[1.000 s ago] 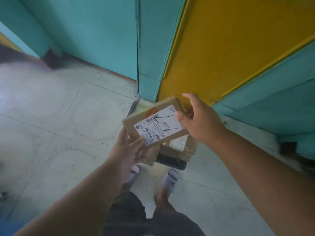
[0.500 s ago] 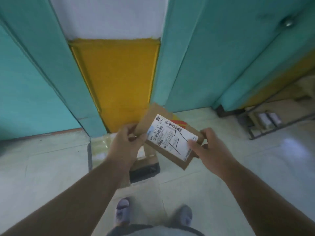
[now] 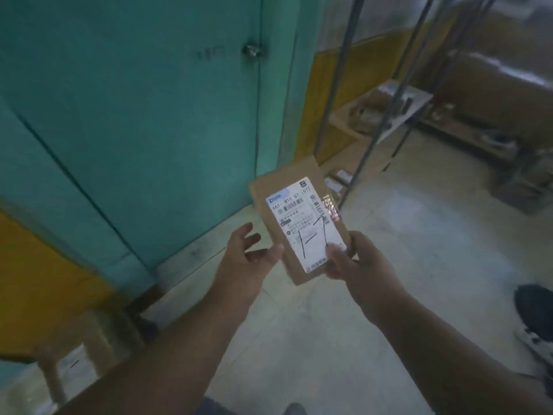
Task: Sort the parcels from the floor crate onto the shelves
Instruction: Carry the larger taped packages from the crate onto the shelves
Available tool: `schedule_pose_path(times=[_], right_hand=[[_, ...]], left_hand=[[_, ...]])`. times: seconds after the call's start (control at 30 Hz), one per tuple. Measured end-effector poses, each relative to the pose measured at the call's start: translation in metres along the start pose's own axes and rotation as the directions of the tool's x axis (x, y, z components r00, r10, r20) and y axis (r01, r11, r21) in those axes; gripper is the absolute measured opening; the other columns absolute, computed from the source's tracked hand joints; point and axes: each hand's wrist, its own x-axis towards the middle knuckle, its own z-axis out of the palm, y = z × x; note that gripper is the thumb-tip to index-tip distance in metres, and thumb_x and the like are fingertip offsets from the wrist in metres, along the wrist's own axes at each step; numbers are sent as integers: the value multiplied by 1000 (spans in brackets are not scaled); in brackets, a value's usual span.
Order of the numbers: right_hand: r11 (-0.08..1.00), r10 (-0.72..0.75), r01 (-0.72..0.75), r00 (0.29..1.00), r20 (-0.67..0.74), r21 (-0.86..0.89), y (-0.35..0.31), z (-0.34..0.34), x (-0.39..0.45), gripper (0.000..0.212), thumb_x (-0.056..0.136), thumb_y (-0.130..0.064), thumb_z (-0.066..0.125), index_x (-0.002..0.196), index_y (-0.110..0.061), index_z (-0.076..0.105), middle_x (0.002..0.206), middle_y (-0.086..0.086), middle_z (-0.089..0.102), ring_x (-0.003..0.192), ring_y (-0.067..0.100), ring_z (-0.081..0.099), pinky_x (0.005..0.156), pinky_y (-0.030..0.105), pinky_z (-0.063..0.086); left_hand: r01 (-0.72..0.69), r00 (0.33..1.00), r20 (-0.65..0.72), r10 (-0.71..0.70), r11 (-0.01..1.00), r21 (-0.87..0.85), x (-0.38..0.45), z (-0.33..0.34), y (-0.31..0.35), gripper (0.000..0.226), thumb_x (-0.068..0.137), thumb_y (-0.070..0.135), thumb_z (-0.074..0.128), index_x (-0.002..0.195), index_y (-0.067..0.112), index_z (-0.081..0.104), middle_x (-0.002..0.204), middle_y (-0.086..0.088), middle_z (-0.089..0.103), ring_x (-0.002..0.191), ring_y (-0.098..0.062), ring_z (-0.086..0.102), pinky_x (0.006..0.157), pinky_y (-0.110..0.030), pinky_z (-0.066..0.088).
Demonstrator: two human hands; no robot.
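Note:
A flat brown cardboard parcel point(image 3: 287, 187) with a white shipping label and black pen marks is held up in front of me, long side pointing away. My right hand point(image 3: 356, 265) grips its near right corner, thumb on the label. My left hand point(image 3: 245, 256) is beside the parcel's left edge with fingers spread, thumb tip near or touching the edge. A metal shelf rack point(image 3: 386, 115) with several brown parcels stands at the upper right. The floor crate point(image 3: 98, 333) with taped parcels shows blurred at the lower left.
A teal door point(image 3: 143, 115) with a latch fills the left and centre. Yellow wall panels flank it. More shelves with large taped boxes point(image 3: 493, 85) stand at the far right. Another person's dark shoe point(image 3: 535, 307) is at the right edge. Pale tiled floor lies below.
The view has swung right from the crate toward the shelves. The parcel turned lengthwise, and my left hand has come off it and opened; the right hand still holds it.

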Motion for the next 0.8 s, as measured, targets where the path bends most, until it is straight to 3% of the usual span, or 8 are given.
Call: schedule_pose_path(times=[0.2,0.27,0.37,0.4,0.5,0.57,0.7,0.8], right_hand=[[994,24,-9,990,-140,110,11,-80,79,14,99,-35,57,109,-25,60,89,-11,73,82,13,72,61,24,59],[992,38,-15,984,-173,128,13,-96,109,15,99,-35,57,110,-25,59,89,-12,74,82,12,72,66,28,62],[991,61,-28,964,-258,133,12,-127,149,14,100,-36,55,109,-26,57,92,-11,72,78,7,71,55,16,53],[989,77,-37,955,-285,141,12,-140,159,12,100,-36,55,108,-27,56,92,-12,71,76,6,71,53,14,51],[986,120,-67,923,-365,155,13,-187,185,10,99,-36,57,105,-28,57,88,-12,72,78,5,71,59,16,55],[982,146,-83,908,-393,172,19,-223,203,13,98,-38,58,108,-29,57,93,-12,73,84,7,72,69,24,60],[989,138,-95,885,-445,116,48,-303,243,18,94,-44,63,108,-39,54,111,-15,66,94,4,65,66,17,53],[966,164,-65,902,-400,249,74,-365,280,27,90,-41,68,110,-34,52,116,-11,70,105,15,68,86,36,57]], left_hand=[[-109,994,34,106,987,115,100,74,42,73,82,30,80,145,29,42,133,5,55,102,-6,60,93,-37,49],[-113,989,114,99,985,130,139,105,55,78,71,42,83,139,31,46,126,14,57,107,-7,61,95,-37,49],[-134,946,315,76,977,168,194,168,66,45,80,34,80,116,42,55,117,20,62,115,-10,60,95,-36,50],[-142,925,376,62,972,187,209,191,70,44,79,40,80,115,43,55,118,17,65,115,-9,61,97,-39,51],[-121,855,519,-4,971,206,243,265,87,75,59,63,77,128,46,52,127,12,65,119,-12,60,103,-51,49],[-100,794,606,-45,974,204,262,318,96,73,60,58,79,128,49,53,127,13,67,122,-16,61,102,-55,48],[-63,753,653,-83,978,197,301,424,89,69,67,44,83,128,38,51,118,2,72,113,-26,66,98,-56,52],[-45,718,689,-102,980,192,322,497,78,85,60,51,83,135,32,46,119,-5,71,110,-26,69,98,-52,52]])
